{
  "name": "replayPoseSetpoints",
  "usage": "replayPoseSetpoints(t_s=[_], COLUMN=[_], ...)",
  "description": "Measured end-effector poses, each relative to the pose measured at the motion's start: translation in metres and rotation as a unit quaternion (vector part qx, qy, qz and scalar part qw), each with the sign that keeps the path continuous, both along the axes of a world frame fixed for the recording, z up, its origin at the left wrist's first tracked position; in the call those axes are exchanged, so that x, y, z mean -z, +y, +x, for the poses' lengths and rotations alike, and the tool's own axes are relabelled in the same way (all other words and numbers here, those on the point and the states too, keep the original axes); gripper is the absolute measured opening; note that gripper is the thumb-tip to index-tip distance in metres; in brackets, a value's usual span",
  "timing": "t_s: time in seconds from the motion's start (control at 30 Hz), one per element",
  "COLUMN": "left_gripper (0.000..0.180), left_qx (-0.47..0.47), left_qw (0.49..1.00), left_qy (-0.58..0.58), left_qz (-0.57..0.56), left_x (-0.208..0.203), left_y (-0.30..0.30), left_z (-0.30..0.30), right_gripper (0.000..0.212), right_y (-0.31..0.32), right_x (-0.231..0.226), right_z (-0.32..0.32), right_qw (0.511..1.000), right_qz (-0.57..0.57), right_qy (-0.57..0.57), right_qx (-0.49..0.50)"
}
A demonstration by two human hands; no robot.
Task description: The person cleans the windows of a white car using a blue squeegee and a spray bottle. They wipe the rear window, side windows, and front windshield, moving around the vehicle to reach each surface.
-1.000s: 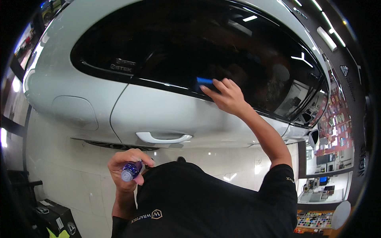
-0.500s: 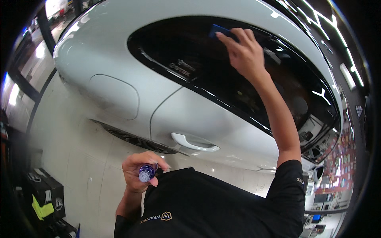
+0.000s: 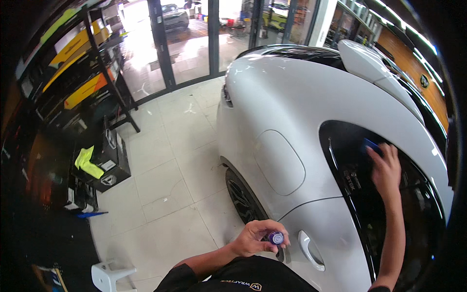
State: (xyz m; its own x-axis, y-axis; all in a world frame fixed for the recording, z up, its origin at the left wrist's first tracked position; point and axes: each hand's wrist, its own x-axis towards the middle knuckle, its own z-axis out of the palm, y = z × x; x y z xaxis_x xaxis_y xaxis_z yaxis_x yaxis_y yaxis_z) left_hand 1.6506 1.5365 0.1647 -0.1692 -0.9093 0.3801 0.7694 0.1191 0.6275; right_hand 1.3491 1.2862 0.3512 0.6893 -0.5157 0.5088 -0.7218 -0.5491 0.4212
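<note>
My left hand (image 3: 255, 238) is closed around a small purple bottle (image 3: 276, 238) with a pale top, held upright near my body, beside the car's white door handle (image 3: 305, 249). My right arm reaches out to the dark side window (image 3: 348, 141) of the silver-white car (image 3: 287, 107). There my right hand (image 3: 386, 170) grips a small blue block (image 3: 371, 144) by its edge, against or just over the upper part of the glass. The fingers hide part of the block. Small pale markings show on the glass nearer to me.
A wheel (image 3: 241, 197) sits low on the car's side. To the left are black boxes (image 3: 114, 160) with a yellow-green cloth (image 3: 89, 163), a white stool (image 3: 112, 276) and a dark rack (image 3: 104, 73) with yellow packages. Glass doors (image 3: 187, 48) stand beyond the tiled floor.
My view has swung left toward the car's rear and the doors, so the car and both hands appear farther right. Both hands keep hold of their things.
</note>
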Motion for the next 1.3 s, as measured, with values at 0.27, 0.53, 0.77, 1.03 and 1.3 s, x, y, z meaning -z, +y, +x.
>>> replayPoseSetpoints(t_s=[0.27, 0.53, 0.77, 1.03, 1.3], left_gripper=[0.046, 0.053, 0.051, 0.055, 0.059], left_qx=[0.003, -0.006, -0.056, -0.16, -0.139], left_qw=[0.999, 0.998, 0.998, 0.986, 0.988], left_qy=[0.016, -0.055, -0.003, -0.041, -0.053], left_qz=[-0.037, -0.004, -0.021, -0.015, -0.034], left_x=[-0.007, -0.004, 0.001, 0.018, 0.016], left_y=[-0.017, -0.017, 0.001, 0.018, -0.004], left_z=[-0.006, -0.019, -0.028, -0.024, -0.02], right_gripper=[0.049, 0.057, 0.02, 0.038, 0.041], right_y=[0.037, -0.02, -0.058, -0.01, 0.048], right_x=[-0.008, 0.027, 0.029, 0.013, 0.031], right_z=[-0.11, 0.016, 0.069, 0.011, -0.056], right_qw=[0.987, 0.998, 0.98, 0.965, 0.996], right_qz=[-0.101, -0.058, 0.103, 0.144, 0.043], right_qy=[-0.035, -0.03, 0.127, 0.203, 0.078], right_qx=[0.123, -0.019, -0.116, -0.083, -0.013])
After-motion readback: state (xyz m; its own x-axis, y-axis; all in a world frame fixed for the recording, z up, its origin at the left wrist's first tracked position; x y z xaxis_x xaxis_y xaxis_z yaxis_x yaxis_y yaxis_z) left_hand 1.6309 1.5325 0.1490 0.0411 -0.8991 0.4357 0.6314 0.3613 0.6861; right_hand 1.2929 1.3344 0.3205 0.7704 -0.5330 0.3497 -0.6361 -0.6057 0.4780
